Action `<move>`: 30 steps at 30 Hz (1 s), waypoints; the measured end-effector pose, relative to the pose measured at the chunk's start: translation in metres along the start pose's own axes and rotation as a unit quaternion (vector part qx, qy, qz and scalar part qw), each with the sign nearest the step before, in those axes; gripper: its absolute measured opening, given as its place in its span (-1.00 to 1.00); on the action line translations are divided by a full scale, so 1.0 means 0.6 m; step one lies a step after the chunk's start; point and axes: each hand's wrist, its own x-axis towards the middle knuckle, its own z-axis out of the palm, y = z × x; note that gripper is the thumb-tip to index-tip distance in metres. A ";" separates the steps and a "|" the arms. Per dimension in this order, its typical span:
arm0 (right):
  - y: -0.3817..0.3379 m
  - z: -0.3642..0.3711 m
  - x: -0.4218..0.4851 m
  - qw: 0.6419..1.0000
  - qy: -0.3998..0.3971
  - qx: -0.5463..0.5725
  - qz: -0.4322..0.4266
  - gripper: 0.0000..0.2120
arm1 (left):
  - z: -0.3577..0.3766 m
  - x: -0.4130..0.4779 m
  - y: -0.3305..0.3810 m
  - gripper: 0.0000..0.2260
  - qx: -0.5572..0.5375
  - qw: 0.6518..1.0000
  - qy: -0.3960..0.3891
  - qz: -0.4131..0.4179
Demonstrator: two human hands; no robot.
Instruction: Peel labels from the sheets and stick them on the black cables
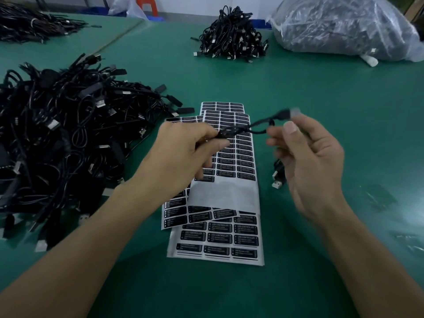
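Forearms [91, 237] reached over the label sheets [229, 198] on the bench [321, 88]. Above them the left hand [183, 152] pinched a black cable [252, 126]; the blurred right hand [309, 157] hovered at its plug end [293, 111], grip unclear. Pulling it taut should let a label wrap straight.

Left hand [181, 154], right hand [314, 161] and forearms [91, 237] are bare.

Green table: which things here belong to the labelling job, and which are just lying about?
In the job: thin black cable pinched by the left hand; white sheets of black rectangular labels; large heap of black cables at left.
Lying about for now: small far pile of black cables; clear plastic bag of cables; orange plastic stool.
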 end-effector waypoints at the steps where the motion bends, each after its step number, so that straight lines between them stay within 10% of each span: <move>1: 0.000 0.002 -0.001 1.000 -0.020 0.000 0.012 -0.72 | 0.004 -0.001 0.003 -0.79 -0.036 0.999 0.002 -0.032; 8: 0.007 0.019 -0.033 0.962 -0.165 -0.210 -0.052 -0.90 | 0.028 -0.003 0.030 -0.71 -0.333 0.917 0.065 -0.211; 14: 0.001 0.035 -0.051 0.930 -0.273 -0.241 -0.049 -0.79 | 0.038 -0.006 0.042 -0.78 -0.423 0.872 0.161 -0.184; 30: 0.006 0.033 -0.042 0.963 -0.083 -0.245 -0.073 -0.82 | 0.045 -0.008 0.025 -0.74 -0.353 0.896 0.199 -0.180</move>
